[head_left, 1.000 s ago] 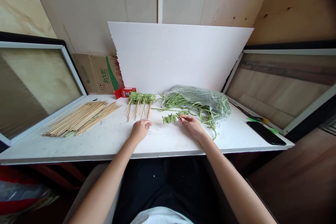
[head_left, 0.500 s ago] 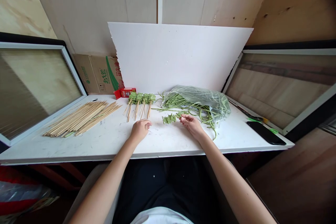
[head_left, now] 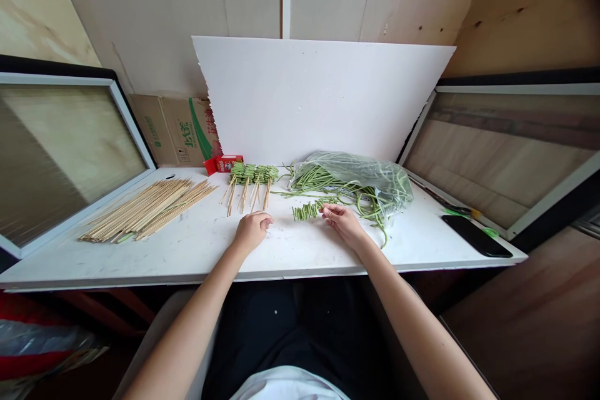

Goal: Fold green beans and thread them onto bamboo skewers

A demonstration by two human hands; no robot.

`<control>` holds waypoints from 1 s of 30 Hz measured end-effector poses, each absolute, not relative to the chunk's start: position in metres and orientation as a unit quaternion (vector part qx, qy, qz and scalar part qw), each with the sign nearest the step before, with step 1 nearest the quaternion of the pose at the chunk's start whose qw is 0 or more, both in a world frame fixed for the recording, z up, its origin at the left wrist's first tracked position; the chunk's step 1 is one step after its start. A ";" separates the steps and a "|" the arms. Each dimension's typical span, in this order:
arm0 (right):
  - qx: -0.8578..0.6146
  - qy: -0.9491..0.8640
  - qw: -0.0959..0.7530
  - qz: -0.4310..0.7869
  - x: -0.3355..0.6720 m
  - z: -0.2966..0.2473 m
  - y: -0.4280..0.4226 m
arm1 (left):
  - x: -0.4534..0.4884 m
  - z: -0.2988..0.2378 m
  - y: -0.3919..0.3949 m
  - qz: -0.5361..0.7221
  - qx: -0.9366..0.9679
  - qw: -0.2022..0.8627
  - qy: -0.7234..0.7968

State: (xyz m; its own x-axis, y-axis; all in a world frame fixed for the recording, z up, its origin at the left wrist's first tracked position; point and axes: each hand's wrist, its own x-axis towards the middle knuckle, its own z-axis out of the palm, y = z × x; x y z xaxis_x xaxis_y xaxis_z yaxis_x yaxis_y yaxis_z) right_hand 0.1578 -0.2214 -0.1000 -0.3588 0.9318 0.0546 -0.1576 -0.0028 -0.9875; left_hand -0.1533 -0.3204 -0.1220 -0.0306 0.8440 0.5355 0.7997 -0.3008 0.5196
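Note:
On the white table, a row of cut green bean pieces lies side by side. My right hand is at the right end of this row, its thumb and fingertips pinched together on a green bean piece. To the left of the row, my left hand is closed with fingers curled; whatever may be inside it is hidden. Beyond that hand lie several finished bean skewers, green pieces at the far end and bare sticks pointing toward me. A clear plastic bag of long green beans lies behind my right hand.
A pile of bamboo skewers covers the table's left side. A red box and a cardboard carton stand at the back left. A black phone lies near the right edge, with scissors behind it. A white board rises behind.
The view has shifted very slightly. Both hands stay almost where they were, with the same closed grips, and the bean pieces keep their row.

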 end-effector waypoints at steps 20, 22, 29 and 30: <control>-0.360 -0.563 0.440 0.599 0.157 -0.100 -0.220 | -0.153 -0.121 -0.320 0.400 0.699 0.021 0.593; -0.361 -0.564 0.440 0.599 0.156 -0.101 -0.220 | -0.153 -0.121 -0.320 0.399 0.698 0.021 0.594; -0.356 -0.568 0.444 0.595 0.157 -0.102 -0.220 | -0.154 -0.122 -0.320 0.396 0.694 0.018 0.601; -0.356 -0.566 0.444 0.597 0.157 -0.102 -0.220 | -0.154 -0.122 -0.320 0.396 0.693 0.018 0.601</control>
State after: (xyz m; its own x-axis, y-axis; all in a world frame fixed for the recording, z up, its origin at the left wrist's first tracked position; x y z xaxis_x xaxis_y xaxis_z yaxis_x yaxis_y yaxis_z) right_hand 0.1572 -0.2202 -0.1018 -0.3527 0.9325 0.0776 -0.1265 0.0347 -0.9914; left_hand -0.1541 -0.3199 -0.1218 -0.0375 0.8480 0.5286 0.8202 -0.2760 0.5011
